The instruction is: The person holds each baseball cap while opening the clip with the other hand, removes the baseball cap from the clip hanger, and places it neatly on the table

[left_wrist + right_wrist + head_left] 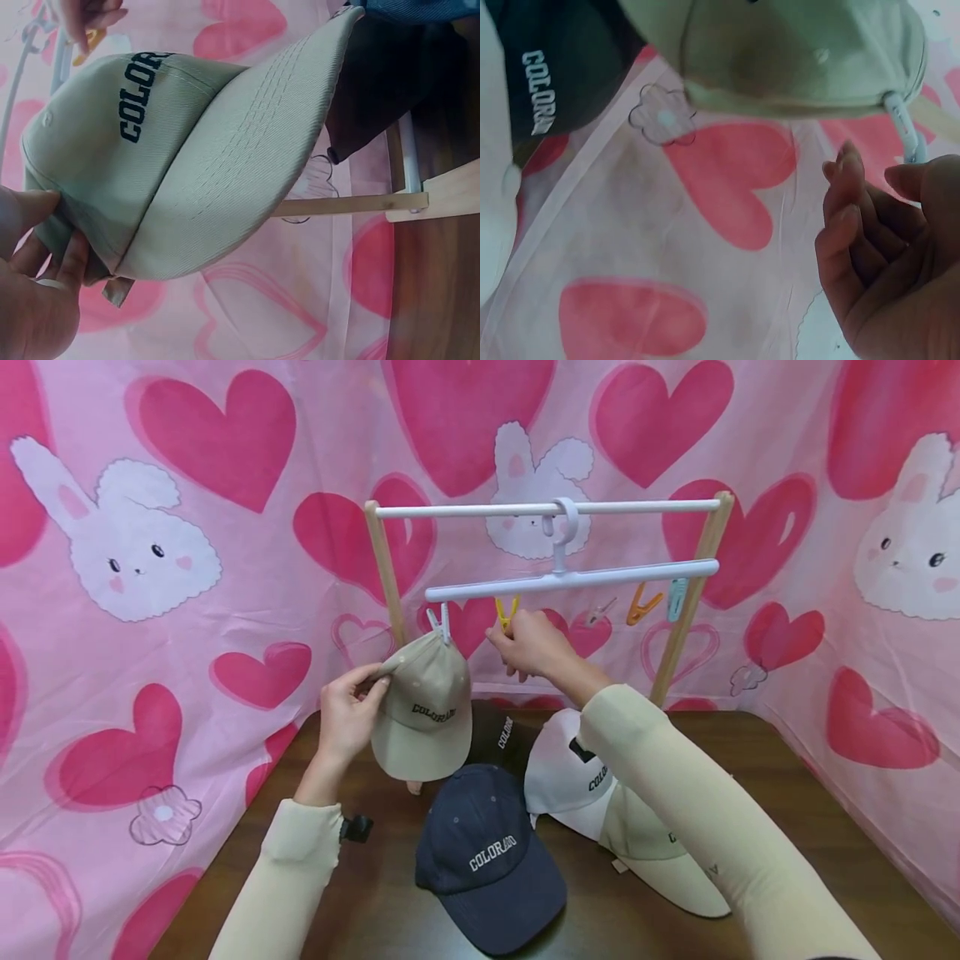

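A beige cap (423, 693) with dark COLORADO lettering hangs at the left end of a white hanger (525, 585), its crown gathered in a pale clip (444, 625). My left hand (348, 714) pinches the cap's side edge between thumb and fingers, which the left wrist view shows near the back strap (116, 291). To the right of the cap, my right hand (532, 643) is raised just below a yellow clip (506, 612). Seen from the right wrist, this hand (889, 247) has loosely bent fingers with nothing between them, close to the pale clip.
The hanger hooks over the rail (472, 511) of a wooden-legged rack. Orange (643, 606) and light blue (677, 600) clips hang farther right. On the brown table (367, 868) lie a navy cap (487, 852), a black cap (498, 739), a white cap (566, 768) and another beige cap (652, 843).
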A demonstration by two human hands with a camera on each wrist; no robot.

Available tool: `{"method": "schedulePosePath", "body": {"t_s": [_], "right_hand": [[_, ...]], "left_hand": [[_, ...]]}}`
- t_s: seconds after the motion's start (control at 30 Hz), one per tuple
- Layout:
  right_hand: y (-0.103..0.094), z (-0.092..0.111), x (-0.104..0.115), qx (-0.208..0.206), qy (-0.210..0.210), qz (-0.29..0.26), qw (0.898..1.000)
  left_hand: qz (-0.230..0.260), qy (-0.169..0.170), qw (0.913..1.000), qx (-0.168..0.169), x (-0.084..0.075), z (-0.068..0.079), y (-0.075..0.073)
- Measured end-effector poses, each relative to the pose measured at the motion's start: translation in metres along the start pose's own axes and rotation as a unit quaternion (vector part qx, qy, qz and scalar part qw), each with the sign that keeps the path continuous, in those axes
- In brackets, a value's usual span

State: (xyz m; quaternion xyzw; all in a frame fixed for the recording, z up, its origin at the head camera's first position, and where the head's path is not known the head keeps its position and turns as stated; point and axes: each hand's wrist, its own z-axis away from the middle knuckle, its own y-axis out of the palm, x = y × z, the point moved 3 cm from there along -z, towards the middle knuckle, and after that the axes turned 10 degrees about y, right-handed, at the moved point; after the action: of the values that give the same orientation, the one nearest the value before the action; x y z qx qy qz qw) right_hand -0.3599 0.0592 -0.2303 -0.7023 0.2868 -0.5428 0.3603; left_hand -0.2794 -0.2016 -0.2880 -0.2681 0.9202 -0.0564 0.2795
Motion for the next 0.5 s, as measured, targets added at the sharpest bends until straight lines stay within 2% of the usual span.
{"method": "schedulePosePath", "body": {"t_s": [0.1, 0.2, 0.37, 0.5], "right_hand": [[0.005, -0.002, 0.007, 0.027, -0.028, -0.013, 0.999], [0.009, -0.005, 0.012, 0.033, -0.047, -0.043, 0.997], [0.015, -0.011, 0.022, 0.010, -0.069, -0.083, 0.994], [0.019, -0.017, 0.031, -0.025, -0.077, -0.088, 0.993]], "left_hand": [[0.009, -0.005, 0.9999, 0.004, 0.015, 0.003, 0.005], [0.016, -0.002, 0.9999, 0.006, 0.031, 0.005, 0.009], [0.017, 0.004, 0.9998, 0.009, 0.028, 0.004, 0.011], [0.014, 0.012, 0.9997, 0.014, 0.023, 0.005, 0.014]]}}
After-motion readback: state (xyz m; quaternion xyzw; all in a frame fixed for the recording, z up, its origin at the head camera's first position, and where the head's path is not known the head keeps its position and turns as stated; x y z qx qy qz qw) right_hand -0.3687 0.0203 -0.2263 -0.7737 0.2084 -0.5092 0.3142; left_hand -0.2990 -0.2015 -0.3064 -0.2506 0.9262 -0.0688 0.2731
